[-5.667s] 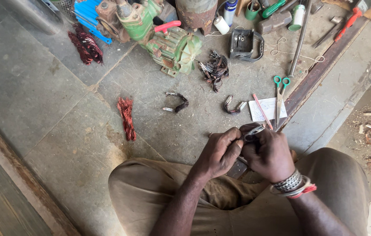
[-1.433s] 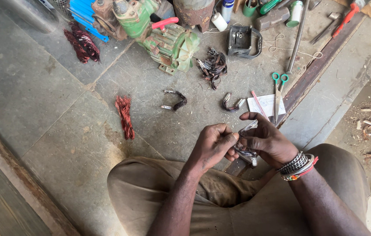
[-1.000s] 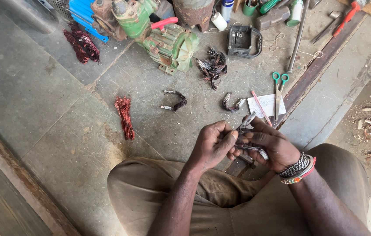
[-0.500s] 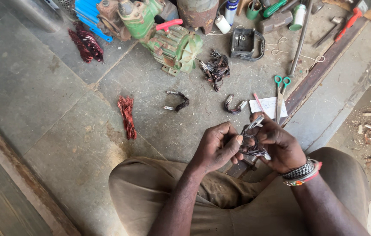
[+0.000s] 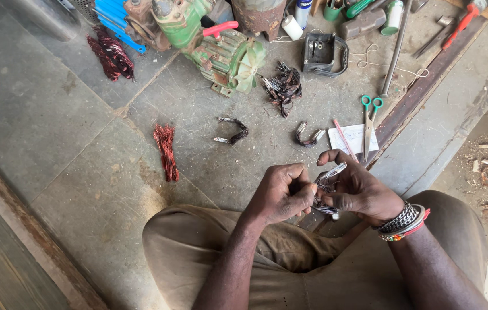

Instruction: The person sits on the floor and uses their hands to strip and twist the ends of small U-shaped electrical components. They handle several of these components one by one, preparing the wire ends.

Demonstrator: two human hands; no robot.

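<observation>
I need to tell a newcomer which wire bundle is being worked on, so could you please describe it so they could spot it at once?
Start at the green motor at the top of the stone floor, then come straight down to the seated person's knees. There the left hand and right hand pinch a small wire bundle. Unlike the red coil and the dark bundles lying loose on the floor, it is silvery-sleeved and held up.

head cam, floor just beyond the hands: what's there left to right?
Red wire bundle → small dark wire coil → curved wire piece → white paper with a pink pencil lying across it → green-handled scissors.
</observation>
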